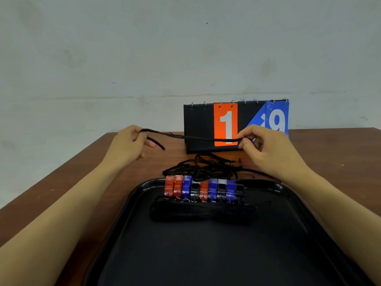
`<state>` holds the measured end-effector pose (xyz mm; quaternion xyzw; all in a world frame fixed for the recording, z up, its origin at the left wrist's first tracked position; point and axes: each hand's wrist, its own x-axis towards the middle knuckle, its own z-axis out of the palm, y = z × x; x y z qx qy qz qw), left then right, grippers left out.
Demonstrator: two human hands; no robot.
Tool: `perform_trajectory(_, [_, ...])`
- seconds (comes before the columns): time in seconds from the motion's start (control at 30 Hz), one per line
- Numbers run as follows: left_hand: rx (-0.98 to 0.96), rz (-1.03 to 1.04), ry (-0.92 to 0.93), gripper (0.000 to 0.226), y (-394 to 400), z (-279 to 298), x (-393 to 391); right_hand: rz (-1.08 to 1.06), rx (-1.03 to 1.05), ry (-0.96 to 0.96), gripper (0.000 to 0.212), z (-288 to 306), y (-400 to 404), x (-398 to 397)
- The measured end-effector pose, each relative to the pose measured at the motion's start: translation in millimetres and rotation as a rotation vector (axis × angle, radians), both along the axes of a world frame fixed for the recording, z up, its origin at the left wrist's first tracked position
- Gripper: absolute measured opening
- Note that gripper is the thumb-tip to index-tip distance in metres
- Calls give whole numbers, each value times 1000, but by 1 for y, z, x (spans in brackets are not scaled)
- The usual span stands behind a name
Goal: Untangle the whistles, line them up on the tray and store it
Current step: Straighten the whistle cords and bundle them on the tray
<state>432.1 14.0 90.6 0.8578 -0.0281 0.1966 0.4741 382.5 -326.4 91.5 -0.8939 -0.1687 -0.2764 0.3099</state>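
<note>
Black cord (pixel 193 137) pinched taut — left hand (pixel 128 144); right hand (pixel 259 146).

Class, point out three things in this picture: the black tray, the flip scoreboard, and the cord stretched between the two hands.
Black tray (pixel 206 254), head view, bare floor.
Flip scoreboard (pixel 225 124), head view, orange card.
Cord (pixel 195 137), head view, taut middle stretch.

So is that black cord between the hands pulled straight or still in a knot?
Pulled out nearly straight. The black cord runs between the left hand and right hand, above the table. More cords lie tangled behind the tray.
</note>
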Motion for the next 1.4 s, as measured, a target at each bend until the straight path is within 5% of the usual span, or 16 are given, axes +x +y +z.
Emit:
perform_trajectory(0.47, [-575,-214,38,23,-21,14,-11,242,145,136,17,10,7,-14])
perform_trajectory(0.63, [-709,-340,161,55,-28,22,-20,298,117,182,17,9,12,-17])
perform_trajectory(1.07, [-585,-682,401,72,-64,30,-59,357,81,228,49,6,23,-21])
perform_trajectory(1.4, [-528,-780,429,68,-71,25,-71,329,75,239,6,5,25,-21])
